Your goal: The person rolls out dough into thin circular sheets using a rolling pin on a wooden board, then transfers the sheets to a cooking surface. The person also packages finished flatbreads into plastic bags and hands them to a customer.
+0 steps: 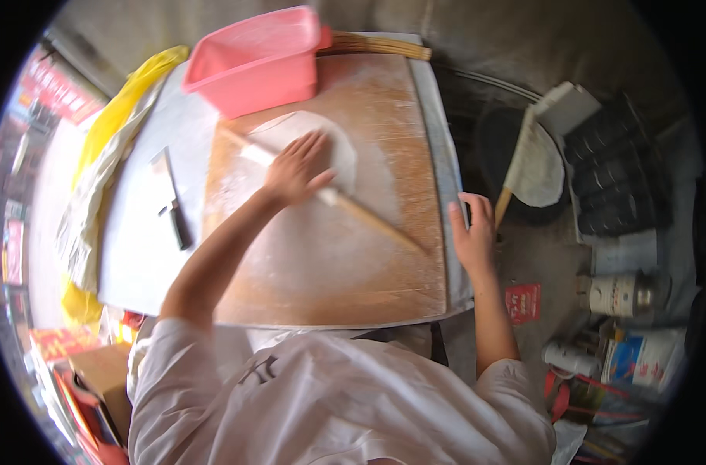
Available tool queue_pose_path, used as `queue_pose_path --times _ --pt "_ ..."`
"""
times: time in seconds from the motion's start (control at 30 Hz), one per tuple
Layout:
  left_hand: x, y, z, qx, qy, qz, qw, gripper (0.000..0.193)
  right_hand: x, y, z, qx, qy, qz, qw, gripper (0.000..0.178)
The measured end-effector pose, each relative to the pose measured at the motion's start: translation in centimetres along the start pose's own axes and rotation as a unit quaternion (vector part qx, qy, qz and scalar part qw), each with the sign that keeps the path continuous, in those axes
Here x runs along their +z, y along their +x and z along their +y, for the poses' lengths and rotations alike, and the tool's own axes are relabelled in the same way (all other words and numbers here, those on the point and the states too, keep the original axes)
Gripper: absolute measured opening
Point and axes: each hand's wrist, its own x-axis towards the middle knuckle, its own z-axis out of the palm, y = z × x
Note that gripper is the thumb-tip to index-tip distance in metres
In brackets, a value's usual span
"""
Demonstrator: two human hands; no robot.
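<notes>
A round dough sheet [342, 151] lies at upper centre on a floured wooden board [422, 287], crossed by a slanting rolling pin [380, 225]. The left hand [297, 169] spreads flat, palm down, over the pin. The right hand [474, 232] hovers half-curled at centre right; whether it grips anything, I cannot tell. A pink tub [267, 89] stands upper centre-left; a cleaver [165, 182] lies left on the worktop [128, 248].

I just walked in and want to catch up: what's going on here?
Someone in a white shirt is at a floured board. Their left hand, fingers spread, is over a rolling pin and a pale sheet that looks like dough. The right hand is past the board's right edge; whether it holds anything is unclear. A knife lies left of the board.
</notes>
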Motion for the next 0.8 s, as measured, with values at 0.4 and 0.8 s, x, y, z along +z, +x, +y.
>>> queue_pose_path --times 0.4,0.8 --pt "-3.8 -6.6 -0.2 -0.435 -0.519 0.282 0.679 0.045 8.7 5.1 -6.5 -0.182 -0.151 0.002 0.972 0.024" --pt "-9.6 -16.2 -2.4 -0.419 -0.711 0.325 0.461 0.087 -2.0 4.7 -10.2 -0.105 -0.068 -0.247 0.961 0.022"
